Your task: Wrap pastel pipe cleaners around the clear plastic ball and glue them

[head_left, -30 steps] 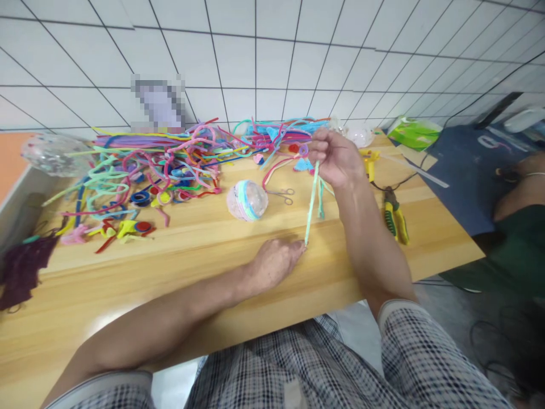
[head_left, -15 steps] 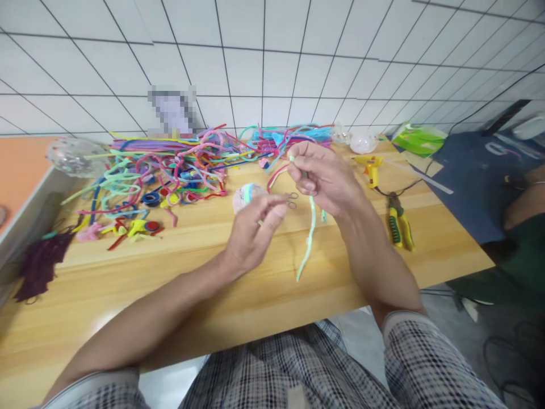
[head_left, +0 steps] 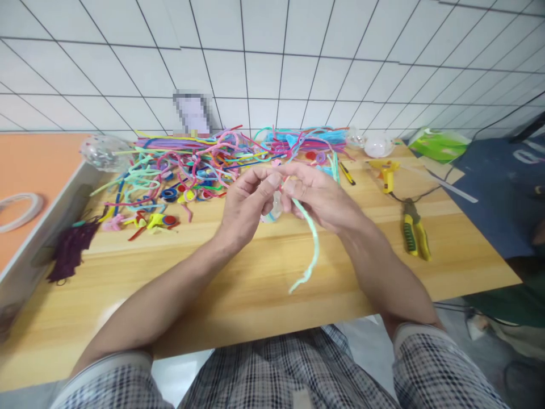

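Observation:
My left hand (head_left: 251, 199) and my right hand (head_left: 315, 196) meet above the middle of the table, fingertips nearly touching. From my right hand's pinch a mint-green pipe cleaner (head_left: 314, 238) hangs in a curve, its lower end free over the wood. A small reddish bit shows between the thumbs. My left thumb and forefinger are pinched together; what they grip is hidden by the fingers. Behind the hands, a pale rounded ball (head_left: 272, 215) shows only in part.
A tangle of coloured pipe cleaners (head_left: 187, 165) covers the table's back left. On the right lie a utility knife (head_left: 347, 174), a yellow glue gun (head_left: 386, 175) and yellow-green pliers (head_left: 415, 230). A dark purple tassel (head_left: 74, 250) lies by the orange tray's wall (head_left: 46, 218).
My hands, apart before, have come together; the right moved lower and toward the left. The view has shifted left. The small scissors seen earlier near my left fingertips are out of sight.

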`<state>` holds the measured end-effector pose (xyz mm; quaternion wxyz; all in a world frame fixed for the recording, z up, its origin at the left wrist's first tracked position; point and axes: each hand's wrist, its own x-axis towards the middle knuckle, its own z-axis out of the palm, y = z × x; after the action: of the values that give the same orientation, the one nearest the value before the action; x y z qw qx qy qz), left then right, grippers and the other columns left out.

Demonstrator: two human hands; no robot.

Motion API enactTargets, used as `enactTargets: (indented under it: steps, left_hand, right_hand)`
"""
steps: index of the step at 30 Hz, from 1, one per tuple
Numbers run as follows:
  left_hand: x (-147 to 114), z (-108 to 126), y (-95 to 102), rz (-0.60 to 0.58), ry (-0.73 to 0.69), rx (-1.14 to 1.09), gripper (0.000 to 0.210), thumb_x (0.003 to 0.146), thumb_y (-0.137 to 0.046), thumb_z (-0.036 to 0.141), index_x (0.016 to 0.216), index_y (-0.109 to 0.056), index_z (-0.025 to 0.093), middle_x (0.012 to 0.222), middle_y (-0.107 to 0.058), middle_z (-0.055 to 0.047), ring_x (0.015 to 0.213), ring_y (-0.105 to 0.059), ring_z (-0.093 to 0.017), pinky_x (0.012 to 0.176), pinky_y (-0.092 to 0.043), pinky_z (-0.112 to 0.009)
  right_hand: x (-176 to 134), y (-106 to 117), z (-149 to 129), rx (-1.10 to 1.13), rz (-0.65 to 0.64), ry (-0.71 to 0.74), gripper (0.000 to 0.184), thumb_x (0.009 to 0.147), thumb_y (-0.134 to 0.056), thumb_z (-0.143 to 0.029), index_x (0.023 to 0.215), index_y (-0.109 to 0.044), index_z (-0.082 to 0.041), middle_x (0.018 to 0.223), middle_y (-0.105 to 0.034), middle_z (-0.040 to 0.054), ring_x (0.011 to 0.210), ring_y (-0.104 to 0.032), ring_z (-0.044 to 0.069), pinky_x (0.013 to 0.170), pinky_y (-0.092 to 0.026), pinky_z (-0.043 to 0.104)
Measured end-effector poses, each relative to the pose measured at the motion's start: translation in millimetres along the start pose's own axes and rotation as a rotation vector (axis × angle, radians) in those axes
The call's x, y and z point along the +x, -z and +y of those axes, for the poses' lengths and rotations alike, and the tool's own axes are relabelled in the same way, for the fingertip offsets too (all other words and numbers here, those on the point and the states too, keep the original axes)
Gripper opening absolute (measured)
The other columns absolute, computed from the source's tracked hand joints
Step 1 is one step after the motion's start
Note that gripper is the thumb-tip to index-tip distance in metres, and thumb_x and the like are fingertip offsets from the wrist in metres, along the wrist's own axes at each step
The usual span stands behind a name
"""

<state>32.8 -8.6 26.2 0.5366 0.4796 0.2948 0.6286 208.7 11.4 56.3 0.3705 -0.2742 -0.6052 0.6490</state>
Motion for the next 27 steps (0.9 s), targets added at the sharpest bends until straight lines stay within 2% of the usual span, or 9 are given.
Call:
enactTargets:
  steps: [3, 5, 10, 12, 14, 17, 20, 23, 27]
  left_hand:
    - [5.6, 5.5, 3.1, 0.033, 0.033, -0.017, 0.048, 0.081, -0.102, 0.057, 0.081, -0.072, 0.02, 0.065, -0.06, 0.006, 0.045, -0.041, -0.005, 0.043, -0.031, -0.02]
    - [8.3, 12.9, 4.3, 0.031, 0.088, -0.027, 0.044, 0.084, -0.1, 0.05, 0.078, -0.069, 0.019, 0.065, -0.059, 0.006, 0.045, -0.04, -0.004, 0.043, -0.032, -0.019]
    - [12.7, 34.1, 8.7, -0.033, 0.297, -0.103, 0.036, 0.089, -0.096, 0.031, 0.077, -0.066, 0.017, 0.064, -0.056, 0.006, 0.046, -0.04, -0.003, 0.046, -0.037, -0.016]
    - [17.9, 37.1, 16.7, -0.077, 0.307, -0.137, 0.033, 0.089, -0.097, 0.03, 0.08, -0.068, 0.018, 0.063, -0.054, 0.006, 0.046, -0.043, -0.004, 0.046, -0.04, -0.016]
    - [26.0, 35.7, 29.4, -0.091, 0.266, -0.144, 0.034, 0.089, -0.099, 0.033, 0.082, -0.069, 0.02, 0.067, -0.06, 0.005, 0.048, -0.049, -0.005, 0.047, -0.043, -0.017]
    - [38.7, 28.7, 50.0, -0.02, 0.196, -0.088, 0.037, 0.091, -0.098, 0.042, 0.085, -0.067, 0.023, 0.083, -0.073, 0.0, 0.063, -0.069, -0.011, 0.053, -0.055, -0.02]
    - [45.2, 20.0, 60.9, 0.032, 0.156, -0.021, 0.041, 0.095, -0.094, 0.049, 0.086, -0.064, 0.022, 0.092, -0.077, -0.002, 0.081, -0.082, -0.018, 0.066, -0.068, -0.025]
    - [46.6, 13.4, 61.3, 0.063, 0.119, 0.015, 0.044, 0.096, -0.092, 0.056, 0.088, -0.065, 0.023, 0.09, -0.077, -0.003, 0.086, -0.085, -0.021, 0.068, -0.071, -0.028]
    - [51.4, 14.5, 65.4, 0.062, 0.062, 0.011, 0.045, 0.091, -0.096, 0.059, 0.088, -0.067, 0.025, 0.089, -0.076, -0.002, 0.082, -0.082, -0.02, 0.063, -0.07, -0.028]
  right_hand:
    - [-0.9, 5.0, -1.5, -0.164, 0.001, -0.014, 0.048, 0.096, -0.083, -0.065, 0.096, -0.067, -0.021, 0.064, -0.059, -0.0061, 0.056, -0.047, 0.01, 0.052, -0.032, 0.026]
    - [-2.7, 8.0, -5.5, -0.324, 0.008, 0.022, 0.05, 0.1, -0.079, -0.065, 0.081, -0.064, -0.021, 0.063, -0.055, -0.0052, 0.059, -0.046, 0.01, 0.056, -0.033, 0.028]
    - [-8.0, 10.6, -15.7, -0.636, 0.027, 0.195, 0.053, 0.104, -0.074, -0.063, 0.075, -0.066, -0.02, 0.068, -0.053, -0.0038, 0.068, -0.044, 0.012, 0.064, -0.032, 0.031]
    - [-9.5, 10.9, -16.1, -0.636, 0.054, 0.189, 0.05, 0.105, -0.073, -0.063, 0.08, -0.07, -0.02, 0.069, -0.053, -0.0033, 0.067, -0.044, 0.013, 0.063, -0.031, 0.031]
    - [-10.2, 12.0, -14.2, -0.56, 0.065, 0.12, 0.047, 0.107, -0.07, -0.065, 0.089, -0.075, -0.022, 0.067, -0.051, -0.0039, 0.064, -0.043, 0.013, 0.06, -0.029, 0.03]
    - [-8.5, 15.2, -9.5, -0.465, 0.029, 0.039, 0.05, 0.107, -0.066, -0.07, 0.097, -0.08, -0.023, 0.065, -0.047, -0.0045, 0.061, -0.042, 0.013, 0.057, -0.028, 0.029]
    - [-3.5, 17.7, -4.2, -0.519, 0.012, 0.037, 0.051, 0.105, -0.068, -0.068, 0.089, -0.079, -0.021, 0.069, -0.053, -0.0024, 0.069, -0.048, 0.014, 0.061, -0.031, 0.028]
    - [1.9, 17.1, 2.5, -0.538, -0.046, -0.032, 0.048, 0.103, -0.07, -0.064, 0.087, -0.079, -0.019, 0.068, -0.054, -0.0028, 0.068, -0.048, 0.013, 0.061, -0.031, 0.027]
    - [5.1, 17.3, 11.5, -0.397, -0.149, -0.139, 0.054, 0.102, -0.068, -0.07, 0.092, -0.078, -0.018, 0.065, -0.048, -0.0058, 0.057, -0.037, 0.01, 0.056, -0.025, 0.027]
